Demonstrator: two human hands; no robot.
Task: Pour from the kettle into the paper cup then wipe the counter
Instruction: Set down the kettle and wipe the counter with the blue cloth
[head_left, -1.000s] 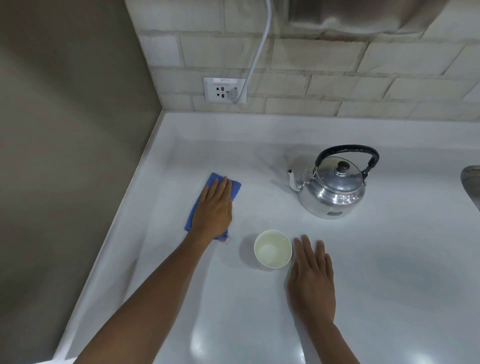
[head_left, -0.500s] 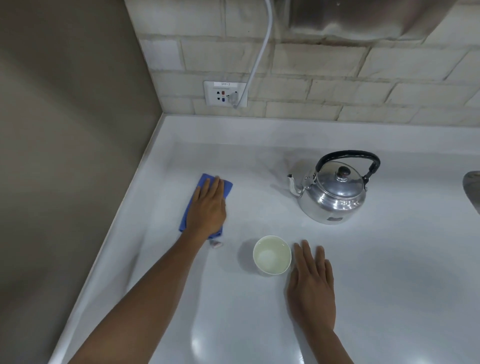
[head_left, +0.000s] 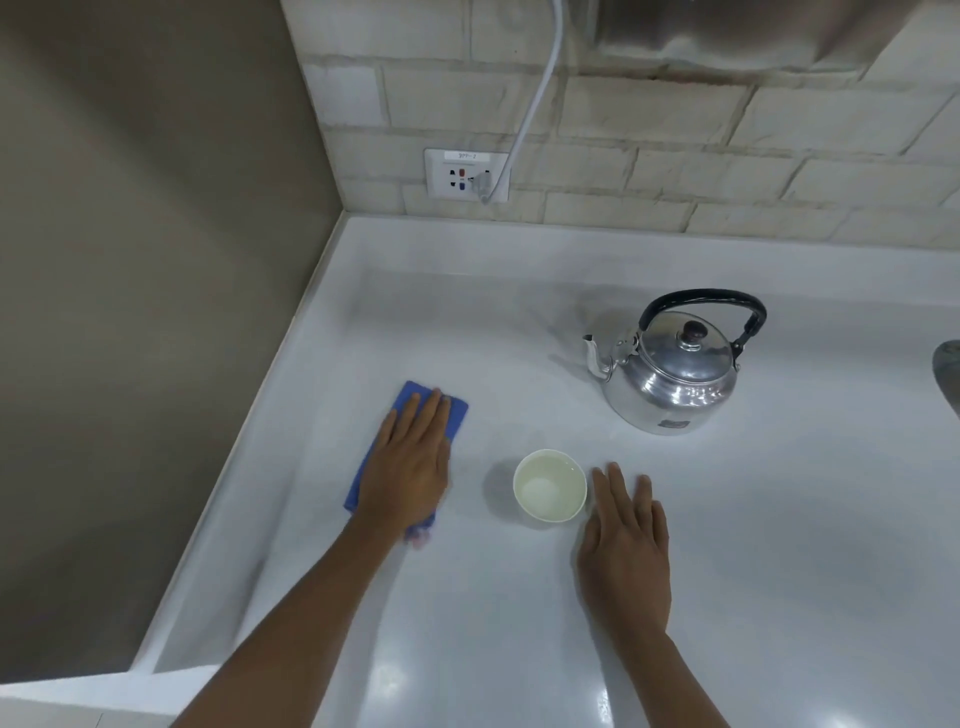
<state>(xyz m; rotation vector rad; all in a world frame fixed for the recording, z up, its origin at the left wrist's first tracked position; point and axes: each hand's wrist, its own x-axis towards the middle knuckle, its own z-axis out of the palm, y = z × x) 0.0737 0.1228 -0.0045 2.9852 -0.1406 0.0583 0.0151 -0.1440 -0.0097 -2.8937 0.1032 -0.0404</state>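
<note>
Wiping stage: left hand (head_left: 410, 467), fingers flat and released, presses blue cloth (head_left: 452, 415) onto table (head_left: 779, 571) at nine o'clock of filled paper cup (head_left: 549, 486); right hand (head_left: 626, 545) flat beside cup, likely steadying; kettle (head_left: 670, 374) parked upright at one o'clock.

open counter (head_left: 779, 545) right and front, paper cup (head_left: 549, 485) and kettle (head_left: 670, 374) mid-counter, wall (head_left: 130, 312) left

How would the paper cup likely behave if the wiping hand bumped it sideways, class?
The paper cup would probably slide or tip easily: it looks thin-walled and seems to hold only a little liquid. The counter is glossy, so there is likely little grip. Its open top means a tip would probably spill beside the right hand.
</note>
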